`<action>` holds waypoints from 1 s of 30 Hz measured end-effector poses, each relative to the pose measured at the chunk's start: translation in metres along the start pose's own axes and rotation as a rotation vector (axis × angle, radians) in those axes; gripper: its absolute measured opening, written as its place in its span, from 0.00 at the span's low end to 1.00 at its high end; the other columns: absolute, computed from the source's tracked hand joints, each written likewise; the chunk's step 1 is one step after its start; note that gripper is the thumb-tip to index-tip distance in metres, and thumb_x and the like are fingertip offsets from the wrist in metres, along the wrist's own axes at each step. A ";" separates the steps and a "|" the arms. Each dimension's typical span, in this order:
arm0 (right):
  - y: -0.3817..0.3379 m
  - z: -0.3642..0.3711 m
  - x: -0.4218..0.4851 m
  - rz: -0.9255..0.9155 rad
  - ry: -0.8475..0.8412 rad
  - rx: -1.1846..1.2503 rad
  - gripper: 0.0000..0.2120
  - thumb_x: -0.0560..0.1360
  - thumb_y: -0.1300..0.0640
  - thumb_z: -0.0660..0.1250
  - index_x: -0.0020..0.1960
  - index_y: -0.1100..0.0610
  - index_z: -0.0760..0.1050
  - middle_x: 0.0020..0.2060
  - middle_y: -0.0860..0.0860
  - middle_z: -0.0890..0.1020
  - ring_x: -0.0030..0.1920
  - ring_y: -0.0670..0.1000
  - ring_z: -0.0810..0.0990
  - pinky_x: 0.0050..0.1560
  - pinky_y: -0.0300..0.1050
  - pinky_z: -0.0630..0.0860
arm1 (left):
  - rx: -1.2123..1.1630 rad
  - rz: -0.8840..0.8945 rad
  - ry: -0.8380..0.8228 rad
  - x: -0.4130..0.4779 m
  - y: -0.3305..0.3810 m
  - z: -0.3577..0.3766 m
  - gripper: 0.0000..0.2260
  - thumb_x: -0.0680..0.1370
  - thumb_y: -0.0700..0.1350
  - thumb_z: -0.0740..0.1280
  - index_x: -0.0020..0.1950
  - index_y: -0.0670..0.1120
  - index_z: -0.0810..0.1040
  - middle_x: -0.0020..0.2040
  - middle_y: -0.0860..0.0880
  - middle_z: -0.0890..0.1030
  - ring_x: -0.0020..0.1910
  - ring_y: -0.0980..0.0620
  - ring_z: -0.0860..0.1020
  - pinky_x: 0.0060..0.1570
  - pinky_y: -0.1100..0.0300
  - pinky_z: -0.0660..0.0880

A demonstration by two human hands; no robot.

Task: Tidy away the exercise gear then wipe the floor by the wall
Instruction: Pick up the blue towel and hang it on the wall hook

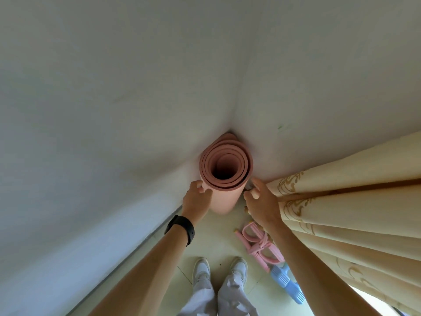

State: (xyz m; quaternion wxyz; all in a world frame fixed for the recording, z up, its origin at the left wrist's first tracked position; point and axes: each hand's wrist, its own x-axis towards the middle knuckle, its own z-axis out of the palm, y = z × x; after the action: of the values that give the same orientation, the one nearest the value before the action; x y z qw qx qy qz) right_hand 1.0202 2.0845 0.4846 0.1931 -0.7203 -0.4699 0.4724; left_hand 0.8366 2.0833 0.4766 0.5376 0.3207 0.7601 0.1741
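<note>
Left hand [197, 199]: set against the left side of the rolled mat [222, 201], thumb laid on its near face, fingers curled round the side and partly hidden. A black wristband [180, 229] was worn on that wrist.
Right hand [262, 201]: kept apart from the left, just right of the mat, fingers bent. Contact with the mat could not be made out.
Mat: pink, stood on end in the far corner where two white walls [114, 110] met.
Curtain [341, 213]: cream, gold-patterned, hung at the right, cut off by the frame.
Pull-rope exerciser [257, 242]: pink, with blue pedals [287, 283], laid on the pale floor [216, 245] and partly covered by the right forearm.
White shoes [201, 270]: seen nearest.
</note>
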 end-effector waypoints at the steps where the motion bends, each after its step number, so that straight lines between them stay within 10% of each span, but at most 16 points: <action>1: 0.000 -0.001 -0.008 -0.008 -0.025 -0.056 0.19 0.80 0.57 0.61 0.70 0.49 0.70 0.59 0.51 0.81 0.48 0.53 0.83 0.45 0.46 0.78 | 0.043 0.016 -0.024 -0.007 -0.002 -0.002 0.20 0.80 0.47 0.62 0.72 0.49 0.68 0.67 0.48 0.77 0.64 0.47 0.75 0.63 0.53 0.72; 10: -0.046 -0.068 -0.114 -0.305 -0.113 -0.618 0.16 0.82 0.48 0.57 0.67 0.46 0.75 0.69 0.46 0.75 0.74 0.55 0.64 0.71 0.49 0.62 | 0.760 0.364 0.038 -0.113 0.020 -0.061 0.19 0.79 0.53 0.58 0.69 0.53 0.74 0.68 0.50 0.76 0.71 0.45 0.67 0.67 0.45 0.66; 21: -0.147 -0.110 -0.205 -0.834 -0.097 -0.604 0.18 0.79 0.45 0.58 0.62 0.49 0.81 0.63 0.48 0.80 0.69 0.51 0.69 0.71 0.50 0.67 | 0.643 0.377 0.508 -0.287 0.013 -0.143 0.18 0.82 0.54 0.59 0.71 0.56 0.72 0.72 0.52 0.72 0.74 0.50 0.64 0.73 0.53 0.59; 30: -0.187 -0.056 -0.291 -1.260 -0.498 -0.678 0.17 0.81 0.43 0.60 0.69 0.42 0.73 0.71 0.42 0.72 0.77 0.48 0.57 0.74 0.44 0.58 | 0.332 -0.018 0.936 -0.450 -0.109 -0.119 0.16 0.80 0.53 0.62 0.69 0.56 0.74 0.68 0.53 0.76 0.67 0.51 0.72 0.67 0.53 0.69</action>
State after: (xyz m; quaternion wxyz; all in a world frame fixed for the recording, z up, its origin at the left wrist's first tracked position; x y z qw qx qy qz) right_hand 0.9429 1.9341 0.7916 0.0828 -0.2075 -0.9418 0.2511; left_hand 0.7904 1.7090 0.7705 0.0819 0.2831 0.9401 0.1715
